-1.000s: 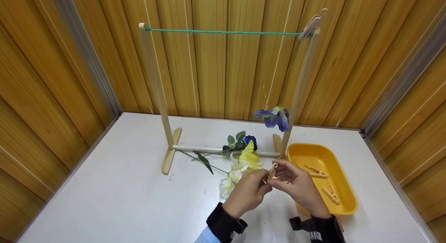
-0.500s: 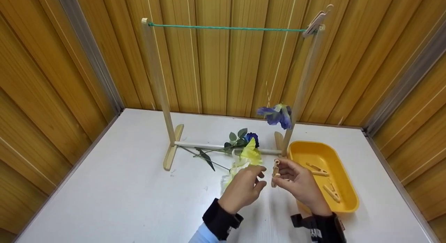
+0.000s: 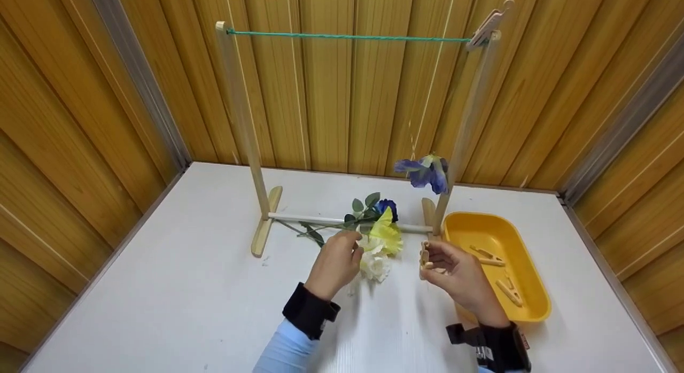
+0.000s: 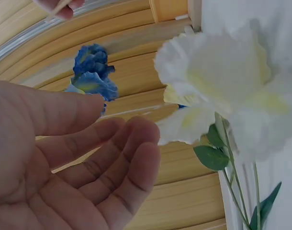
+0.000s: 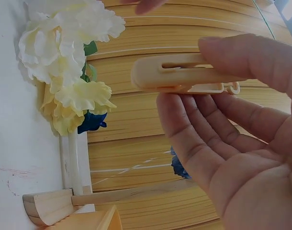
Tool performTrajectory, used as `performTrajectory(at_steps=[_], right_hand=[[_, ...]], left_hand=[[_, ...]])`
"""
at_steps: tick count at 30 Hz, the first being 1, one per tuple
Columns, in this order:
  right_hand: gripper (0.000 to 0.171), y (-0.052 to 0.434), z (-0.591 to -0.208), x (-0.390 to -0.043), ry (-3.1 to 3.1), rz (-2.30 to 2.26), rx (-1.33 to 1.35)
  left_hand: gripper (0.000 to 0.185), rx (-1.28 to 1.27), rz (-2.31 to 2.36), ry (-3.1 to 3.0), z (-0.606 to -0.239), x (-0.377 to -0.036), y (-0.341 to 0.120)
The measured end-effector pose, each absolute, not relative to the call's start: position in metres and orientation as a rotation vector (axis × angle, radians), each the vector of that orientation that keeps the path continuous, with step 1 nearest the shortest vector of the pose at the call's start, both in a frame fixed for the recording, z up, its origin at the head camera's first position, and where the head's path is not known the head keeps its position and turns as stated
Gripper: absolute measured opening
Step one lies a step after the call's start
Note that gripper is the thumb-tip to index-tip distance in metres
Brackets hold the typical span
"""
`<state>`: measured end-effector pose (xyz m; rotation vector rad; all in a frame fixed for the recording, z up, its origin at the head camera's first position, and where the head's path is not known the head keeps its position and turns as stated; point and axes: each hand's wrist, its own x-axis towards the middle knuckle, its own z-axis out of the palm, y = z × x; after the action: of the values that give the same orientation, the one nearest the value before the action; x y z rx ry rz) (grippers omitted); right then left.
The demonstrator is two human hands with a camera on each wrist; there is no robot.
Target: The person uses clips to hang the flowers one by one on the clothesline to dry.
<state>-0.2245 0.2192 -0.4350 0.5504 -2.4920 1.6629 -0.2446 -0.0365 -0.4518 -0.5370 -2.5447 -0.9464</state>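
Note:
My right hand [image 3: 462, 277] pinches a beige plastic clothespin [image 5: 170, 74] between thumb and fingers, above the table beside the yellow tray. In the left wrist view my left hand [image 4: 88, 163] has loosely bent fingers and holds nothing. It hovers beside a white artificial flower [image 4: 218, 67], covering part of the stems in the head view. A yellow flower [image 3: 386, 235] and a dark blue rose [image 3: 387, 208] with green leaves lie just behind the white bloom, by the rack's lower bar. A purple-blue flower [image 3: 427, 172] hangs head-down near the right post.
A wooden rack, its left post [image 3: 243, 122] upright, carries a taut green cord [image 3: 347, 37]. A pale pink clothespin [image 3: 487, 28] grips the cord's right end. The yellow tray [image 3: 537, 287] at right holds more clothespins [image 3: 508, 293]. Wood-patterned panels enclose the white table [image 3: 176, 287].
My left hand has let go of the clothespin and moved left to the flower stems. The clothespin stays in my right hand. The head view has tilted down slightly.

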Motion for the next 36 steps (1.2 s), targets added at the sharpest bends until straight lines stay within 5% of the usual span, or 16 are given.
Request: performTrajectory(at_steps=[26, 36], right_hand=[[0.042, 0.211, -0.437, -0.223, -2.587, 1.688, 0.357], [0.043, 0.212, -0.434, -0.223, -2.612, 1.65, 0.361]], left_hand=[[0.017, -0.127, -0.951, -2.907, -0.488, -0.284, -0.056], [0.044, -0.034, -1.088, -2.84, -0.494, -0.286, -0.063]])
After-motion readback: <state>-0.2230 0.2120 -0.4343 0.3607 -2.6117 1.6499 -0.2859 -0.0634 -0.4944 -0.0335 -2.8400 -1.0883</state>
